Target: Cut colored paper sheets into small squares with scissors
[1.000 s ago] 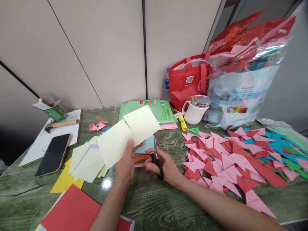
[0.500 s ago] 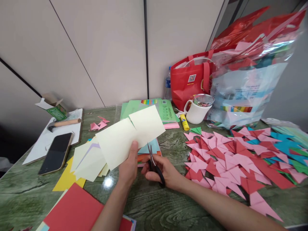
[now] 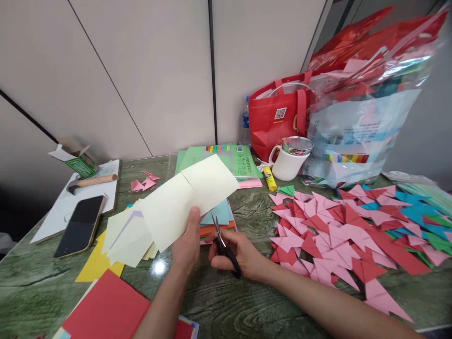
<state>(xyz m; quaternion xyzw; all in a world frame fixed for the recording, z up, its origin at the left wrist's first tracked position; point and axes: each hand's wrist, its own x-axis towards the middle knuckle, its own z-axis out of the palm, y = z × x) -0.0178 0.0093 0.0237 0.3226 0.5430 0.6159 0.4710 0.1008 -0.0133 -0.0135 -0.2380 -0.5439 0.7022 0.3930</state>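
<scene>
My left hand (image 3: 187, 240) grips a pale cream sheet of paper (image 3: 173, 207) at its lower edge, thumb on top. A slit runs into the sheet from its upper edge, near the middle. Black-handled scissors (image 3: 221, 240) are in my right hand (image 3: 240, 254), their blades pointing up and almost together just below the paper's lower edge, apart from it. Beneath the held sheet, at its left, lie more cream papers (image 3: 130, 240) and a yellow sheet (image 3: 86, 261). Part of a stack of coloured papers (image 3: 221, 214) shows behind the scissors.
Many folded pink and red paper pieces (image 3: 328, 235) cover the right side. Behind them stand a white mug (image 3: 287, 162), a yellow glue stick (image 3: 270, 179), a red bag (image 3: 278, 117) and a clear plastic bag (image 3: 360, 132). At left are a phone (image 3: 81, 226), a hammer (image 3: 93, 181) and red paper (image 3: 106, 306).
The scissors' blades have drawn closer together and moved slightly down and left, away from the paper. The slit's two sides now lie closer together.
</scene>
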